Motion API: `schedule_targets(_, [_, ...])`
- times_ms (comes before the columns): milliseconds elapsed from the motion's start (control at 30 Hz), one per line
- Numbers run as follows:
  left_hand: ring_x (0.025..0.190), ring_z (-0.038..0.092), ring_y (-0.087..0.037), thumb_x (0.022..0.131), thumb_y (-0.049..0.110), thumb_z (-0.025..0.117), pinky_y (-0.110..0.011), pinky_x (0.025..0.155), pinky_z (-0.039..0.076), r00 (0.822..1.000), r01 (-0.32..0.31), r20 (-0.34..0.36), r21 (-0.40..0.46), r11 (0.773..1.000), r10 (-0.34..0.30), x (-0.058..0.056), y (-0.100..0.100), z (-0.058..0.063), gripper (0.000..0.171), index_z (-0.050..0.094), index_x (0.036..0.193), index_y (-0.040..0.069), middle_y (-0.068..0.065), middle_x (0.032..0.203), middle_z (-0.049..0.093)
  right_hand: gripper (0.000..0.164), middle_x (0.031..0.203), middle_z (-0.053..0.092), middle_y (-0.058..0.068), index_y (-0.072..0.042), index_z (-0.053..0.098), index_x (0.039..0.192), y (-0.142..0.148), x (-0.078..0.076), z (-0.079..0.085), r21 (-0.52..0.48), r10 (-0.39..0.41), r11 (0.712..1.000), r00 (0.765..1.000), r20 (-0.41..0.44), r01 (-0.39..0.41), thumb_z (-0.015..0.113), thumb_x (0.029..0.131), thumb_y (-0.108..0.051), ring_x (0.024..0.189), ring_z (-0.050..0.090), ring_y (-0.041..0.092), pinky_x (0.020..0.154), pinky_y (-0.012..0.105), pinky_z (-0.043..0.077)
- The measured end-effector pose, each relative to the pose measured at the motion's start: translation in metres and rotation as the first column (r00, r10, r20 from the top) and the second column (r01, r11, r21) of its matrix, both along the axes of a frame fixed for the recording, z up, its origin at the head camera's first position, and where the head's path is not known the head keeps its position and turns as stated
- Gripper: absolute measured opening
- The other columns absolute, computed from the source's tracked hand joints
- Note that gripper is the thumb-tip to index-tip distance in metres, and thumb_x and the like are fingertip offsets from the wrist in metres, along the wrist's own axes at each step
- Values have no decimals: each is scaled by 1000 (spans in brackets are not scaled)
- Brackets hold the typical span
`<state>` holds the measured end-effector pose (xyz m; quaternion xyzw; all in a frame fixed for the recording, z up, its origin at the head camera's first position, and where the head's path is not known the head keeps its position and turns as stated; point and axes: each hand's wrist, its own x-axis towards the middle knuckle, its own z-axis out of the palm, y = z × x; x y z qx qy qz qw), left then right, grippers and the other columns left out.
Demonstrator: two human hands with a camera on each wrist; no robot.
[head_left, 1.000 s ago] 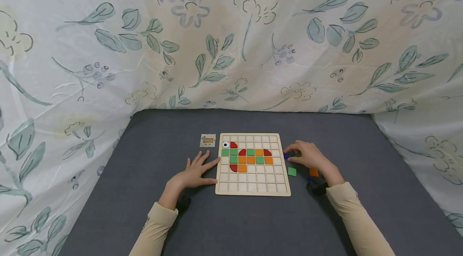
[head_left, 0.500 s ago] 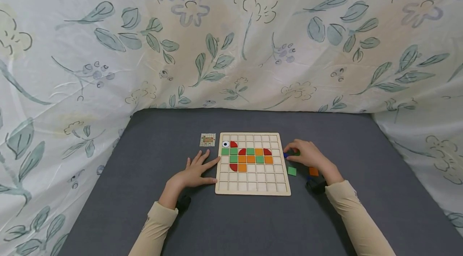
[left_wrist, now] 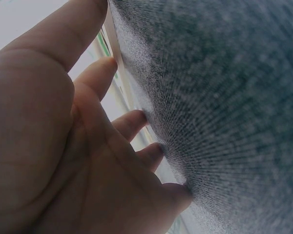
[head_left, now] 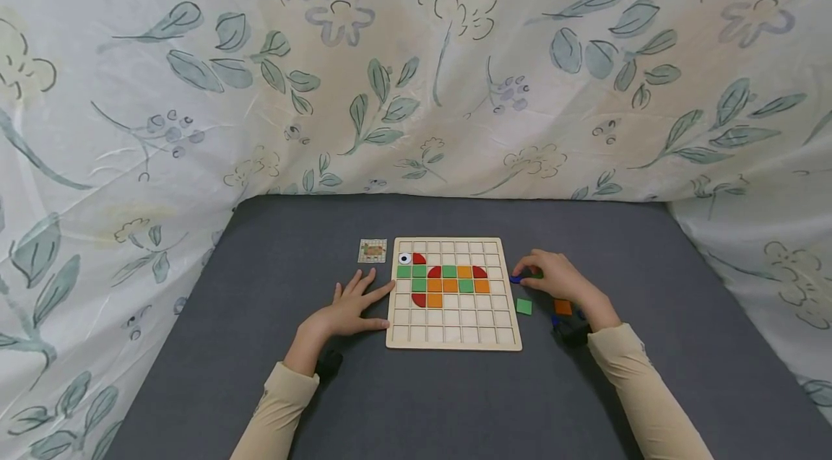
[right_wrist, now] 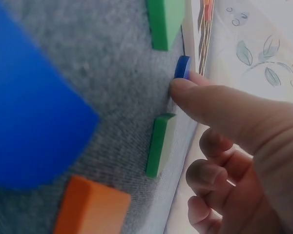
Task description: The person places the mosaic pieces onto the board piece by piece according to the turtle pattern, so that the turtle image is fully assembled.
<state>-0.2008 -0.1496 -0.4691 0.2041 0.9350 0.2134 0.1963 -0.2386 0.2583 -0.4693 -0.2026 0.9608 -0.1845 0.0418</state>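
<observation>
A wooden grid board (head_left: 455,330) lies on the dark grey cloth, holding green, orange and red pieces and one eye-patterned tile (head_left: 405,258). With fingers spread, my left hand (head_left: 347,312) rests on the cloth, its thumb and index fingertips at the board's left edge. Just off the right edge, my right hand (head_left: 555,278) pinches a small blue piece (right_wrist: 182,67) between thumb and index finger. The other fingers of that hand are curled. Close by these fingers is a green piece (right_wrist: 161,144), mostly hidden by the hand in the head view.
A green square (head_left: 523,307) lies right of the board. Near my right wrist are an orange piece (head_left: 562,307) and a large-looking blue piece (right_wrist: 34,107) close to the wrist camera. A small picture card (head_left: 373,250) lies at the board's upper left. A floral curtain (head_left: 416,84) hangs behind.
My right hand has shifted very slightly right, away from the board, with the blue piece showing a little more. The left hand and the pieces on the board stay put.
</observation>
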Motion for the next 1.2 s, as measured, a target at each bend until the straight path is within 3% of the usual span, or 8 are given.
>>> schedule_targets(333, [142,-5,-38,84,45,64,-66,106,-4,1000,3,-3,21,1000,-3,2,0,3,74,29,147,28,-13,156,7,15,80,50,-1,-18,70,99,6,-4,0,-39,-3,999,998,59,5,68,84,-13,65,40,14,57,27,33])
schedule_targets(567, [142,-5,-38,84,45,64,-66,106,-4,1000,10,-6,24,1000,-10,1,0,1,74,29,147,27,-14,156,7,18,71,41,1,-16,69,99,7,-2,-2,-45,-40,998,999,-3,39,71,82,-21,61,35,14,56,29,26])
schedule_targets(833, [142,-6,-38,83,47,64,-65,106,-4,1000,6,-5,18,1000,-6,-1,0,1,75,28,147,29,-13,156,6,23,70,44,1,-16,70,94,4,3,1,-26,-130,991,989,-65,129,74,79,-32,59,36,15,54,29,25])
schedule_targets(1200, [141,-5,-39,84,46,64,-66,106,-4,1000,18,-12,23,1000,-18,-1,0,1,74,29,147,27,-15,155,8,26,70,45,1,-15,70,92,-2,6,1,12,-181,983,982,-63,182,74,77,-36,60,37,16,60,33,19])
